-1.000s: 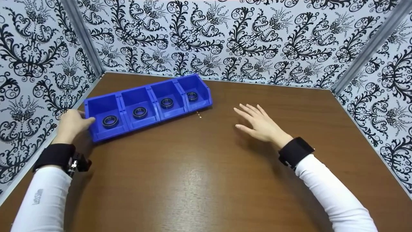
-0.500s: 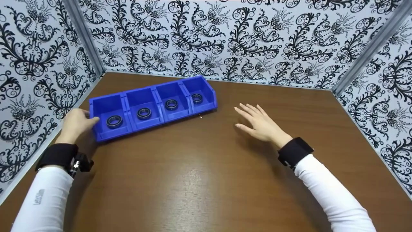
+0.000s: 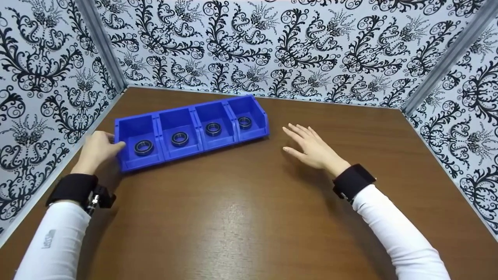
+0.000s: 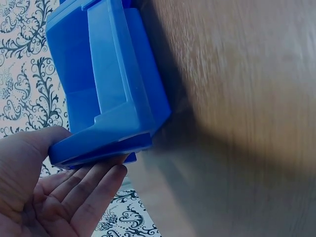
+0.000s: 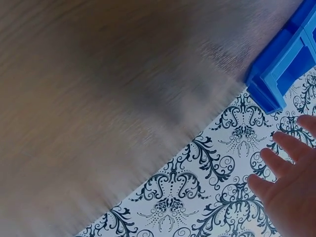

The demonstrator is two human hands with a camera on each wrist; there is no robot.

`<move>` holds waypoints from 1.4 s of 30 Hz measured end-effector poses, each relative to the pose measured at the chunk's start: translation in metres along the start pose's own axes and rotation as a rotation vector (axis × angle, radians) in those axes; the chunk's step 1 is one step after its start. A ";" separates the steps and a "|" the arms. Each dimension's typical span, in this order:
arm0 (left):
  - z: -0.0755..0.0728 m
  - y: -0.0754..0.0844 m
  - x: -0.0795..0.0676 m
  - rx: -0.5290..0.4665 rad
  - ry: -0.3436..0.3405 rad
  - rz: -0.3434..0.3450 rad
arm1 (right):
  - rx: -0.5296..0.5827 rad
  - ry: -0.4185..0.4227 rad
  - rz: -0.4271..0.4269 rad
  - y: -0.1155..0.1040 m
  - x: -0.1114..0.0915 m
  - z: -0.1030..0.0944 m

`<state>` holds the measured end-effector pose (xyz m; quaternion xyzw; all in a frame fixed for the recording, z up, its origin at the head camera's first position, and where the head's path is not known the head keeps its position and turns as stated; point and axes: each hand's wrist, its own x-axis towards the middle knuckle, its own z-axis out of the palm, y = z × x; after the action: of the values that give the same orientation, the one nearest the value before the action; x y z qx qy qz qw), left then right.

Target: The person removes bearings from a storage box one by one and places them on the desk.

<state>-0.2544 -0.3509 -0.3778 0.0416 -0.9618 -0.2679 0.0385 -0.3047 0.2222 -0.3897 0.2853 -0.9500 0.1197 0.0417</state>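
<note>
A blue bin strip (image 3: 183, 153) with several joined compartments lies slantwise at the back left of the table, its right end farther back. In each compartment sits one black-rimmed ring bearing, such as the leftmost bearing (image 3: 144, 147) and the rightmost bearing (image 3: 244, 123). My left hand (image 3: 98, 149) grips the strip's left end wall, thumb over the rim and fingers along the outer side, as the left wrist view shows at the bin's end wall (image 4: 106, 140). Palm down over the table, my right hand (image 3: 313, 149) has its fingers spread and holds nothing, to the right of the strip.
The brown wooden table (image 3: 241, 214) is bounded by a patterned back wall (image 3: 272, 46) and side walls with metal corner posts, such as the left post (image 3: 101, 42). The bin strip's right back corner is close to the back wall.
My left hand has shifted the bin strip to the right and slightly toward me, with the bearings riding inside. My right hand has barely moved.
</note>
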 end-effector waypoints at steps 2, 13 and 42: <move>0.001 0.001 0.000 -0.006 -0.002 0.009 | 0.009 0.001 0.002 0.000 0.001 0.001; 0.006 0.006 -0.001 0.000 -0.011 0.028 | 0.061 -0.011 0.041 0.001 0.004 0.002; 0.019 0.031 -0.004 -0.030 -0.029 0.095 | 0.158 0.056 0.237 -0.001 0.028 -0.002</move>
<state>-0.2539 -0.3145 -0.3786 -0.0084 -0.9590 -0.2807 0.0376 -0.3274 0.2068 -0.3830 0.1702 -0.9631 0.2061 0.0314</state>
